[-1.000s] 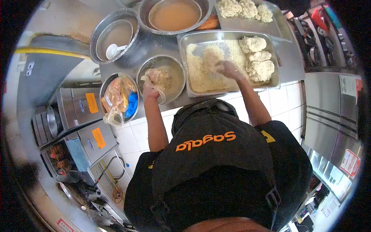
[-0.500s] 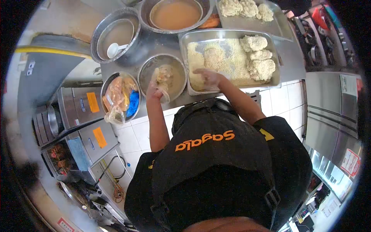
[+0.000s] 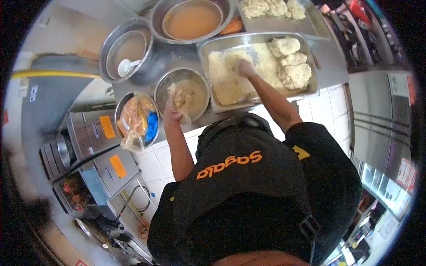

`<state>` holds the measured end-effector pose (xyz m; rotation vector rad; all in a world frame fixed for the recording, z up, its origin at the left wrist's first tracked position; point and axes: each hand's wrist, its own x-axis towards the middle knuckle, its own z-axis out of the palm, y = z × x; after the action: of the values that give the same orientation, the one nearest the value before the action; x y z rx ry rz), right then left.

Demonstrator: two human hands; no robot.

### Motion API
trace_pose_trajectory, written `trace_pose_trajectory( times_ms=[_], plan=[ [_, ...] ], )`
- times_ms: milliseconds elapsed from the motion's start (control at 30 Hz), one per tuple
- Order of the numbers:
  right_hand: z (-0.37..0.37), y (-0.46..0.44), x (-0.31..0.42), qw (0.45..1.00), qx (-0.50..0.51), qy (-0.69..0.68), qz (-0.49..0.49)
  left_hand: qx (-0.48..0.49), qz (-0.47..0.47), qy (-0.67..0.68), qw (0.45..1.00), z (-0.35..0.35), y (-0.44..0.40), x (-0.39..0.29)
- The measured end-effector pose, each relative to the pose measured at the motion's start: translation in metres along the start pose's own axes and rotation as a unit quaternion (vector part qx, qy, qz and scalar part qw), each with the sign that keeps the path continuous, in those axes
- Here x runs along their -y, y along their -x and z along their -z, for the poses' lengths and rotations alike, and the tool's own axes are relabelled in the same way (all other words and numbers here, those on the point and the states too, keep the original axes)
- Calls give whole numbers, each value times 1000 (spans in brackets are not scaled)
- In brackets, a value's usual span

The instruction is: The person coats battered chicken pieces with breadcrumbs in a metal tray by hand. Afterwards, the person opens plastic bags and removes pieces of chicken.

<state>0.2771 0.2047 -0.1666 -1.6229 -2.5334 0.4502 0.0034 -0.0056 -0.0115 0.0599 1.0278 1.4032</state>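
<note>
My left hand [image 3: 173,111], in a clear plastic glove, is closed around a wet, pale piece of chicken [image 3: 182,95] inside a round metal bowl [image 3: 205,99] of cloudy liquid. Over the large metal tray [image 3: 203,55] of yellowish breading flour [image 3: 226,86], my right hand [image 3: 246,68] reaches down to the flour. Its fingers are blurred, so their pose is unclear. Breaded chicken pieces [image 3: 295,75] are heaped at the tray's right end. Any coated piece beneath my right hand cannot be made out.
Left of the bowl stands a metal bowl [image 3: 116,117] holding bagged orange-coloured meat [image 3: 133,113] and blue plastic. Farther back are a basin [image 3: 104,57] with a white scoop [image 3: 126,67] and a basin of orange liquid [image 3: 195,20]. Another tray [image 3: 317,24] carries breaded pieces.
My right hand has moved from the tray's near left part farther back and slightly right over the flour. My left hand stays at the bowl with the chicken. The view has shifted slightly.
</note>
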Motion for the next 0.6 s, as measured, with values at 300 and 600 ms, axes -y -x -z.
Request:
trace_pose_trajectory(
  times_ms=[300,600],
  plan=[
    [-26,-33,-13,999,3,49,-24,32,-45,-82,995,37,-16,17],
    [122,60,11,964,69,-255,-29,-59,-202,-506,836,49,-14,6]
  ],
)
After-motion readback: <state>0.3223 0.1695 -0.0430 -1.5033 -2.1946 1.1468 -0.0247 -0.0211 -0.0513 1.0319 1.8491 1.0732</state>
